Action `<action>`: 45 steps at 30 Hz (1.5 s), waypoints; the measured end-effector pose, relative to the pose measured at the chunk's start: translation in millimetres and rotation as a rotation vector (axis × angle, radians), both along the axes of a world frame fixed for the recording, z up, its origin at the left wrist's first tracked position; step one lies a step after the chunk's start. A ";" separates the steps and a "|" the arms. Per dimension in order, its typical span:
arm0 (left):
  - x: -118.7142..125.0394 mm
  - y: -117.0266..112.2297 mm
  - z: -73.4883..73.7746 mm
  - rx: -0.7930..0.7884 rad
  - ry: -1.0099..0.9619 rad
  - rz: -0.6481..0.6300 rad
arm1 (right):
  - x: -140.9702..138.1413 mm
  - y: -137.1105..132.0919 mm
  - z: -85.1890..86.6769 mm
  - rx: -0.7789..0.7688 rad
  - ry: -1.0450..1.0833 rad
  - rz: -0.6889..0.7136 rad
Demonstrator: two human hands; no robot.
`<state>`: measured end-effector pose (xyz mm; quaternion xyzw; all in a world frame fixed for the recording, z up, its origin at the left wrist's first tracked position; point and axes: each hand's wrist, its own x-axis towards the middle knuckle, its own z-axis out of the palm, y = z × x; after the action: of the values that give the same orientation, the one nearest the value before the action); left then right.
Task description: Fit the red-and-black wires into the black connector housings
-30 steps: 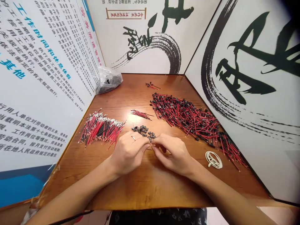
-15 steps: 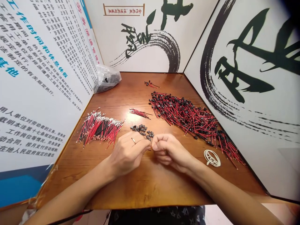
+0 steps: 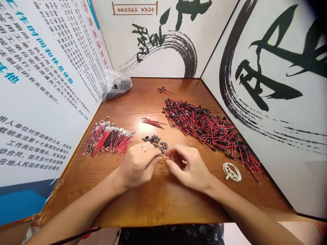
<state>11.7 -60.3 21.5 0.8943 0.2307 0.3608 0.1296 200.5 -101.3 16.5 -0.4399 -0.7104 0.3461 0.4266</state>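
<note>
Dark wire [image 3: 161, 163], pointing right, long axis crosswise

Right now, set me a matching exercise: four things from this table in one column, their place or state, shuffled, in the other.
Column one
1. bag
2. cord
3. ring
4. connectors

Column two
A. worn on the left hand
B. black, loose, just beyond the hands
C. against the left panel, at the far end
D. pale, coiled, right of the right hand

Pairs: 1-C, 2-D, 3-A, 4-B
</note>
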 end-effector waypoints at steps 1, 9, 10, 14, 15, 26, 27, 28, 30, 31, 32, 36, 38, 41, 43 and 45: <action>0.0 -0.2 0.2 -0.005 0.000 -0.003 | 0.3 -0.3 -2.3 0.131 -0.078 -0.002; 0.6 -1.3 0.0 0.015 0.010 -0.005 | -0.4 2.2 -10.8 0.444 -0.213 -0.003; 0.8 -1.2 0.2 0.027 0.014 -0.006 | -1.0 1.9 -9.0 0.348 -0.165 -0.001; 1.2 -0.4 2.3 0.111 0.059 -0.021 | -3.7 3.4 -1.2 -0.274 0.208 0.038; 1.0 -0.1 2.6 0.129 0.069 -0.028 | -4.0 4.8 -0.4 -0.440 0.339 0.065; -0.4 3.0 -0.4 0.139 0.026 -0.069 | -1.0 11.8 -4.8 -1.041 0.737 0.308; -0.5 3.3 -0.6 0.103 0.019 -0.062 | -1.5 9.3 -3.0 -0.874 0.617 0.243; -0.6 3.5 -0.8 0.069 0.009 -0.053 | -1.8 6.6 -1.5 -0.679 0.469 0.173; -0.8 3.7 -1.1 0.012 -0.009 -0.034 | -1.8 1.8 -0.1 -0.268 0.155 0.041; -1.0 3.6 -1.1 -0.009 -0.015 -0.028 | -1.4 0.2 -0.6 -0.088 0.026 -0.005; -1.1 3.5 -1.0 -0.026 -0.018 -0.024 | -0.9 -0.9 -1.8 0.059 -0.075 -0.031; -1.1 3.2 -0.6 -0.046 -0.012 -0.029 | 1.0 -0.7 -9.9 0.371 -0.271 -0.004; -0.8 3.2 -0.7 -0.038 -0.008 -0.032 | 0.6 -0.2 -11.8 0.403 -0.292 0.012; -0.4 3.7 -1.2 -0.023 -0.005 -0.042 | -2.7 -0.9 -8.1 0.210 -0.144 0.003; -0.3 4.2 -1.4 -0.009 -0.006 -0.052 | -5.5 -0.7 -3.8 -0.132 0.120 0.015; -0.3 4.9 -1.4 0.021 -0.006 -0.064 | -7.1 1.9 -1.6 -0.578 0.461 0.088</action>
<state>11.4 -55.3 20.0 0.9014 0.1978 0.3618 0.1322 193.4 -99.4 14.9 -0.4218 -0.4868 0.6404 0.4183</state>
